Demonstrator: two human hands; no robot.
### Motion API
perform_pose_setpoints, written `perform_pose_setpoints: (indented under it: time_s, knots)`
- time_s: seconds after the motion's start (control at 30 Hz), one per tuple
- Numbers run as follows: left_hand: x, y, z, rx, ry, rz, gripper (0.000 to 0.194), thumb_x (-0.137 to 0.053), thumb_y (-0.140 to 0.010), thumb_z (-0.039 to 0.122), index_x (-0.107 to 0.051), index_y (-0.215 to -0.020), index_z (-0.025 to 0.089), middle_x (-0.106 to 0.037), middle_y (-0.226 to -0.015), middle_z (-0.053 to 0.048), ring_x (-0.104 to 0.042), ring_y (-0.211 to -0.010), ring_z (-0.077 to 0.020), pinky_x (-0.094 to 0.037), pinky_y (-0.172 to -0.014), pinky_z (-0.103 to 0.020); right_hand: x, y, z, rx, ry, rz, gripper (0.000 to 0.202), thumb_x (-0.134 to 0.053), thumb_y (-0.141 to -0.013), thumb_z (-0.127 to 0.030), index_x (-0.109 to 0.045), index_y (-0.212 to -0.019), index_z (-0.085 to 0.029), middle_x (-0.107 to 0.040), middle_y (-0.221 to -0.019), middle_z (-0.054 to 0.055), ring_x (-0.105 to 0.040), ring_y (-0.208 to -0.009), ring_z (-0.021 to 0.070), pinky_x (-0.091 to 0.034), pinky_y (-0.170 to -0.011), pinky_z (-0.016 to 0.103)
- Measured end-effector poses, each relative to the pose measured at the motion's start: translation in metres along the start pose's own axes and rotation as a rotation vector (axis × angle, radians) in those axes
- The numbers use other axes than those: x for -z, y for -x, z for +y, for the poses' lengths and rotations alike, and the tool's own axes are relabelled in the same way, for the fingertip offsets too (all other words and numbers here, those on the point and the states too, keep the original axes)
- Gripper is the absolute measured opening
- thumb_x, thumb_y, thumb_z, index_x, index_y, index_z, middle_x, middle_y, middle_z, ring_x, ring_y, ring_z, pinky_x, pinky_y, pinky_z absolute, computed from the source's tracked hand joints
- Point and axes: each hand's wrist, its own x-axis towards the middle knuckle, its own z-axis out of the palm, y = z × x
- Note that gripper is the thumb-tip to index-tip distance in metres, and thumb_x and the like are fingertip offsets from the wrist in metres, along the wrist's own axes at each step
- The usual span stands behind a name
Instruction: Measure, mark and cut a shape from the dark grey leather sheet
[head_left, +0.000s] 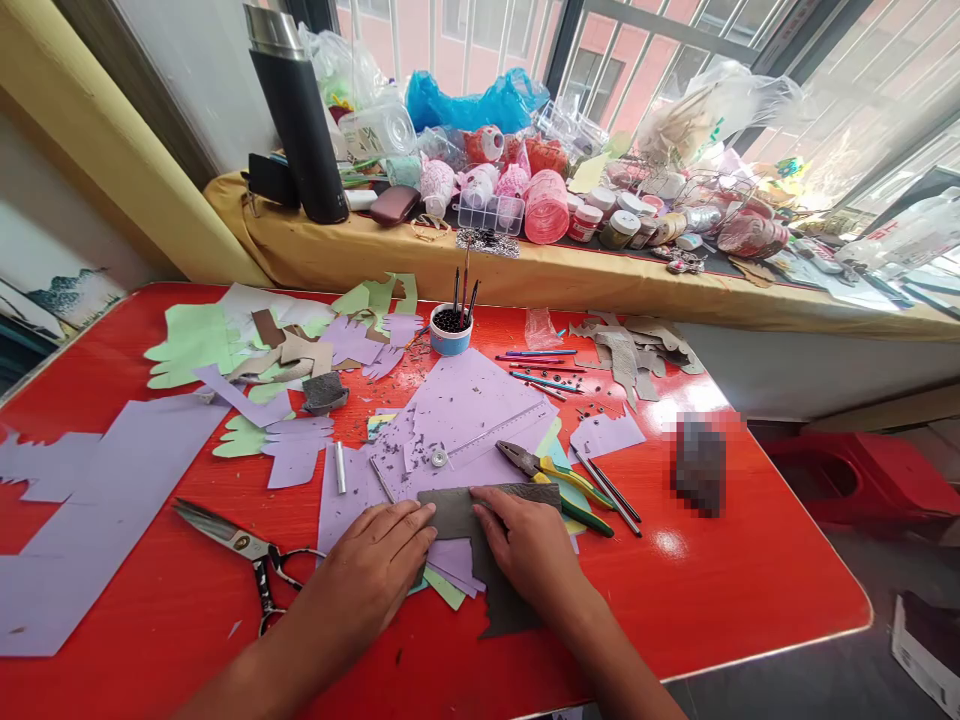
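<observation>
A dark grey sheet with a cut-out notch and ragged lower edge [514, 610] lies near the front of the red table; whether it is leather or thick paper I cannot tell. My left hand [386, 560] is closed on its left end, fingers together and thumb hidden. My right hand [529, 540] holds its right part, index finger and thumb pressed near the upper edge. Underneath are purple paper sheets [457, 400]. Green-and-yellow-handled pliers [551, 475] lie just beyond the right hand. Left of the left hand rest open scissors [244, 545].
Paper scraps [195, 340] cover the table's left side. A small tub of black beads [450, 340] holding thin tools stands at the back, with pens [544, 380] to its right. A tall black flask [300, 130] and jars [585, 222] crowd the windowsill. A blurred dark object [699, 465] sits right.
</observation>
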Motion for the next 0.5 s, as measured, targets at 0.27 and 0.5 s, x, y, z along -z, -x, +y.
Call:
perform_pose_setpoints:
  time_s: [0.27, 0.5]
  knots:
    - [0.004, 0.006, 0.003, 0.005, 0.014, 0.025, 0.037, -0.045, -0.102, 0.004, -0.073, -0.123, 0.017, -0.076, -0.136, -0.009, -0.068, -0.124, -0.0267, -0.049, -0.108, -0.044, -0.004, 0.000, 0.008, -0.033, -0.009, 0.036, 0.029, -0.053, -0.108, -0.029, -0.078, -0.123, -0.023, -0.086, -0.106, 0.005, -0.082, -0.093, 0.0298, -0.053, -0.075, 0.033]
    - [0.031, 0.038, -0.020, 0.145, 0.099, 0.101, 0.027, -0.049, -0.107, 0.015, -0.070, -0.125, 0.019, -0.079, -0.120, -0.006, -0.066, -0.120, -0.0245, -0.046, -0.110, -0.040, -0.008, 0.002, 0.007, -0.024, 0.055, 0.067, 0.026, -0.057, -0.107, -0.030, -0.076, -0.123, -0.024, -0.086, -0.099, 0.003, -0.082, -0.088, 0.0281, -0.049, -0.069, 0.031]
